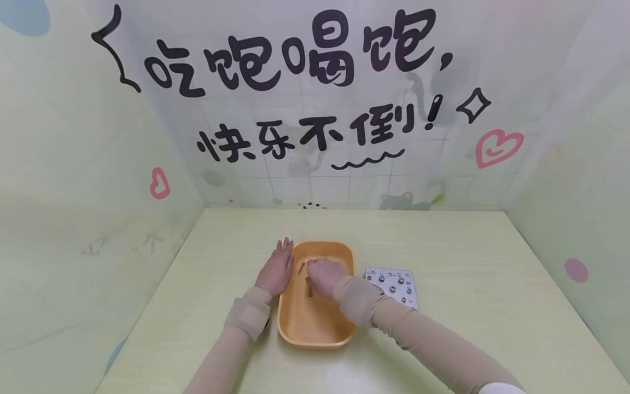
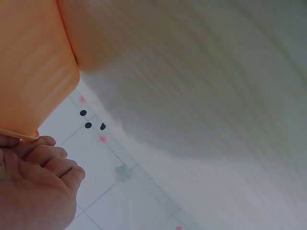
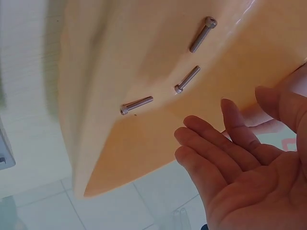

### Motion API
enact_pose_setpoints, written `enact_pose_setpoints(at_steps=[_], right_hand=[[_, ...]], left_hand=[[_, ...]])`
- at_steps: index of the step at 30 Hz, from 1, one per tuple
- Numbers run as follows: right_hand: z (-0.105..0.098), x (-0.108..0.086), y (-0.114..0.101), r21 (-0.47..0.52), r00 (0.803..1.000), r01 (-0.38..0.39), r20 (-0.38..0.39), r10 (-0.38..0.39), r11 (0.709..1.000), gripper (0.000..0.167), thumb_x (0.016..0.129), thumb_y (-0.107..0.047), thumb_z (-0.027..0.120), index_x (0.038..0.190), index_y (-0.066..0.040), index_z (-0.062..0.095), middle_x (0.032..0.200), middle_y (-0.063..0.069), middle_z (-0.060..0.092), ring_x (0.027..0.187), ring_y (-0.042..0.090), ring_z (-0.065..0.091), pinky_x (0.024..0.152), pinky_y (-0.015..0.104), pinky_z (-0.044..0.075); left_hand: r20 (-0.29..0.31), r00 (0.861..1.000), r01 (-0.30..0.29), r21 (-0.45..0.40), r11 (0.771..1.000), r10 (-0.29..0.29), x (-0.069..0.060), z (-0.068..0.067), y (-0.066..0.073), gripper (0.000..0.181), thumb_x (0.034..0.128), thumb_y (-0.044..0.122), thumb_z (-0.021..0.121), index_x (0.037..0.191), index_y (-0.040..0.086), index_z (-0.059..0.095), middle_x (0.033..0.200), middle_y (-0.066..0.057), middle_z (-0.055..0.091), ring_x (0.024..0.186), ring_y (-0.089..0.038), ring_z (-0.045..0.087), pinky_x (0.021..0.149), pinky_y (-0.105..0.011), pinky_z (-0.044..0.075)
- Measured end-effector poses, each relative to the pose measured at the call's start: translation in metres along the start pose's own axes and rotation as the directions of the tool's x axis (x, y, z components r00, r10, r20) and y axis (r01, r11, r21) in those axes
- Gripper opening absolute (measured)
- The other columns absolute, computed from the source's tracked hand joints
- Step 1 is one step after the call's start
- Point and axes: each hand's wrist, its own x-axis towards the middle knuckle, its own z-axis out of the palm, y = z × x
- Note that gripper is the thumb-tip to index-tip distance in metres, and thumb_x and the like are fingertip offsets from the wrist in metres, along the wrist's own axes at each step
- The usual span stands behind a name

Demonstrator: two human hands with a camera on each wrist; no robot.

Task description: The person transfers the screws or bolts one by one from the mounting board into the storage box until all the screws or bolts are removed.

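Note:
An orange plastic tray point(image 1: 315, 328) stands on the table. My left hand point(image 1: 276, 272) rests along its left rim, fingers extended; the left wrist view has the fingertips touching the rim of the tray point(image 2: 41, 72). Inside the tray, three metal socket-head bolts lie apart in the right wrist view: one bolt point(image 3: 203, 34) is farthest from the hand's palm, another bolt point(image 3: 187, 79) sits in the middle, and a third bolt point(image 3: 136, 105) is to the left. Over them hovers my right hand point(image 3: 240, 167), its fingers loosely bent, with nothing seen between them.
A silver metal plate point(image 1: 392, 287) with several bolts and holes lies right of the tray, partly covered by the right forearm. The pale wooden table point(image 1: 467, 246) is enclosed by printed walls at the back and both sides.

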Motion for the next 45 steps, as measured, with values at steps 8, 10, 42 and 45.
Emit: enact_pose_setpoints(at_steps=[8, 10, 42, 45], right_hand=[[0.002, -0.001, 0.004, 0.027, 1.000, 0.009, -0.013, -0.009, 1.000, 0.023, 0.095, -0.026, 0.065, 0.100, -0.003, 0.067, 0.089, 0.009, 0.072, 0.081, 0.022, 0.071, 0.066, 0.032, 0.060], [0.002, -0.002, 0.006, 0.033, 1.000, 0.003, -0.018, -0.003, 0.999, 0.024, 0.096, -0.025, 0.064, 0.102, -0.003, 0.068, 0.090, 0.009, 0.072, 0.080, 0.022, 0.070, 0.067, 0.032, 0.061], [-0.006, -0.036, 0.080, 0.243, 0.964, -0.142, -0.185, 0.190, 0.960, 0.012, 0.096, -0.010, 0.061, 0.101, 0.001, 0.061, 0.095, 0.015, 0.066, 0.084, 0.031, 0.068, 0.069, 0.042, 0.060], [-0.002, -0.042, 0.089, 0.254, 0.965, -0.148, -0.174, 0.196, 0.956, 0.013, 0.096, -0.008, 0.060, 0.103, 0.002, 0.061, 0.097, 0.016, 0.066, 0.086, 0.032, 0.067, 0.071, 0.043, 0.060]], left_hand=[[0.003, 1.000, 0.015, 0.008, 1.000, -0.015, 0.000, 0.001, 0.000, 0.050, 0.1076, 0.018, 0.034, 0.149, -0.010, 0.032, 0.158, -0.026, 0.025, 0.149, -0.042, 0.020, 0.122, -0.054, 0.021], [0.000, 1.000, 0.019, 0.007, 1.000, -0.019, 0.000, 0.001, 0.001, 0.050, 0.1075, 0.018, 0.034, 0.149, -0.010, 0.032, 0.158, -0.026, 0.025, 0.149, -0.041, 0.020, 0.123, -0.053, 0.021], [0.009, 1.000, 0.001, -0.001, 1.000, -0.001, 0.001, 0.001, -0.001, 0.050, 0.1079, 0.017, 0.033, 0.148, -0.011, 0.030, 0.158, -0.027, 0.023, 0.148, -0.043, 0.018, 0.122, -0.054, 0.020], [0.012, 1.000, -0.001, -0.005, 1.000, 0.001, 0.001, 0.001, -0.001, 0.050, 0.1079, 0.017, 0.033, 0.148, -0.012, 0.030, 0.158, -0.027, 0.023, 0.148, -0.043, 0.018, 0.122, -0.055, 0.019]])
